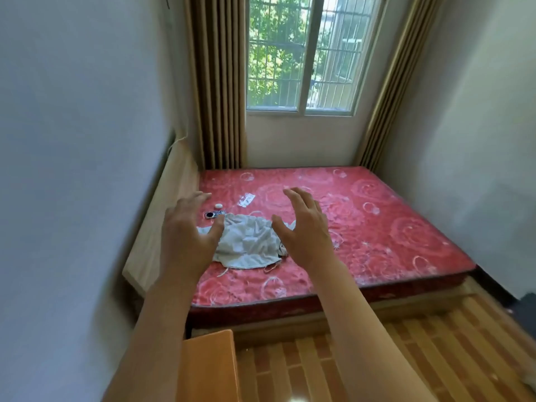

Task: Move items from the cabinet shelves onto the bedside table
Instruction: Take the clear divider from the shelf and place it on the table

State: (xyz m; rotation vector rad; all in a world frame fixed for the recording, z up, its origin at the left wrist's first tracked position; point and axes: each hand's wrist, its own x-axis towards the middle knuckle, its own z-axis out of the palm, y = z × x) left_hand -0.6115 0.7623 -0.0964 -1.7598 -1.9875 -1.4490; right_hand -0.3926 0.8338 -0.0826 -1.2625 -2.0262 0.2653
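Both hands, left (185,233) and right (304,227), hang raised above the bed (377,227), fingers spread, holding nothing. A crumpled grey cloth (249,245) lies on the bed; cabinet shelves aren't visible.

A small bedroom in daylight, as we see it from the foot of the bed.

We look down on a red mattress (362,227) with pale swirl patterns, filling the middle of the frame on a low wooden base. Along its left edge runs a light wooden headboard (162,216) against a plain white wall (72,140). At the top centre a barred sliding window (307,53) shows green leaves outside, flanked by tan curtains (217,82) hanging to the mattress. Another pale wall (478,140) fills the right. At the lower right we see a floor (420,358) of brown and yellow striped tiles.
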